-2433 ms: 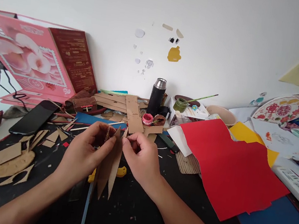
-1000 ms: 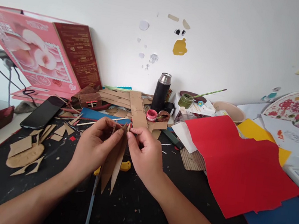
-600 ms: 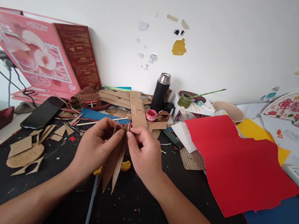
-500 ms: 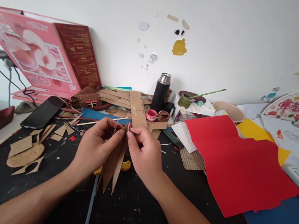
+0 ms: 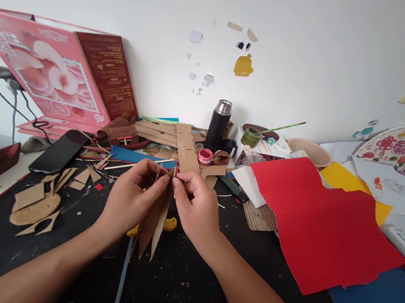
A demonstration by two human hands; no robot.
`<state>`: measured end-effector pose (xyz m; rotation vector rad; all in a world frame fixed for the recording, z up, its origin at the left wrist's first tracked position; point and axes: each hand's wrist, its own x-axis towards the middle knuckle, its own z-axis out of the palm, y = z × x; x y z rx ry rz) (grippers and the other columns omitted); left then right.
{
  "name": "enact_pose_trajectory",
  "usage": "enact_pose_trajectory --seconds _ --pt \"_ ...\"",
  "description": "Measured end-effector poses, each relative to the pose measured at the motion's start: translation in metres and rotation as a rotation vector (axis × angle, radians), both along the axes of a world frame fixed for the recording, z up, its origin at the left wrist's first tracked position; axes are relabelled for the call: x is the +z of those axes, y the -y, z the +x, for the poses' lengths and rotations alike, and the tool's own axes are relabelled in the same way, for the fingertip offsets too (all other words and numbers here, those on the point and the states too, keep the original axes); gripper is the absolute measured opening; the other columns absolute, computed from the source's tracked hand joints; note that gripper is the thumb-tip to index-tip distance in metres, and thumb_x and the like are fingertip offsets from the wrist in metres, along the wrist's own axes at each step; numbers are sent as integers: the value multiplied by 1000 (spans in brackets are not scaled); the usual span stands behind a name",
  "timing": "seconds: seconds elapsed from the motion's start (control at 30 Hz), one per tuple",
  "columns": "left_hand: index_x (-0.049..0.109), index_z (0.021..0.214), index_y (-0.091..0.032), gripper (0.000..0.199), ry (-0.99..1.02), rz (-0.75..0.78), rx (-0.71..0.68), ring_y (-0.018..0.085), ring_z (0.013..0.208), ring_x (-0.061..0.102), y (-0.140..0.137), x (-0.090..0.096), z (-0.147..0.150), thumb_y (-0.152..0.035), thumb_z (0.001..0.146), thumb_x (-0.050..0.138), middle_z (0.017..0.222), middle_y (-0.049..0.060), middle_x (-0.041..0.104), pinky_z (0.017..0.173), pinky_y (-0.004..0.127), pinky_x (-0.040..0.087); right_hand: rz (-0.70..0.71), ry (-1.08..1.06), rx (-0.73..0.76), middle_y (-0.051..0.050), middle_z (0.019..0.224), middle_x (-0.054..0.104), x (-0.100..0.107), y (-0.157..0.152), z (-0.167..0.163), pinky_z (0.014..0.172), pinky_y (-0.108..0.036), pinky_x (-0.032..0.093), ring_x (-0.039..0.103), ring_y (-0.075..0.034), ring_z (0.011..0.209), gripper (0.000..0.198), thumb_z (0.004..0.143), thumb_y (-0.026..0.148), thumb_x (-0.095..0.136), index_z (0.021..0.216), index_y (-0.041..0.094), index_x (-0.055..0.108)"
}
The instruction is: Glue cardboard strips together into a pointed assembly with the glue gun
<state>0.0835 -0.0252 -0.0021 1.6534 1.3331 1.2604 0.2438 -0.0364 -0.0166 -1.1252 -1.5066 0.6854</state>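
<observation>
Both my hands meet at the middle of the black mat (image 5: 244,276), around a folded cardboard piece (image 5: 150,222) with long pointed ends hanging down. My left hand (image 5: 132,194) grips it from the left, thumb pressed on its upper part. On the other side my right hand (image 5: 197,204) pinches its top right edge between thumb and fingers. The fingertips partly hide the top of the cardboard. Below and behind it lies a yellow glue gun (image 5: 170,224), mostly covered, with a pale glue stick (image 5: 122,277) reaching toward me.
Cardboard scraps (image 5: 34,209) and a phone (image 5: 59,151) lie left, below a pink box (image 5: 57,72). A black thermos (image 5: 218,126), an open pink paint jar (image 5: 205,156) and a green jar with a brush (image 5: 252,137) stand behind. Red paper (image 5: 324,232) covers the right side.
Hardly anything differs. Both hands keep their hold on the cardboard, and the view has shifted very slightly.
</observation>
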Motion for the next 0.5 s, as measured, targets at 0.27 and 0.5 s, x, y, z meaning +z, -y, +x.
enact_pose_trajectory --seconds 0.27,0.5 --pt "66 93 -24 23 -55 28 6 20 77 68 -1 1 0 -46 94 70 88 1 73 73 32 52 -10 11 5 1 69 69 -1 -1 0 55 -28 41 60 -16 58 19 102 37 60 97 23 71" --pt "68 91 -24 21 -82 50 13 19 73 68 -1 3 1 -45 93 69 84 0 73 70 31 52 -34 8 15 4 63 59 -3 -2 1 55 -28 37 54 -15 55 19 102 38 59 95 23 69"
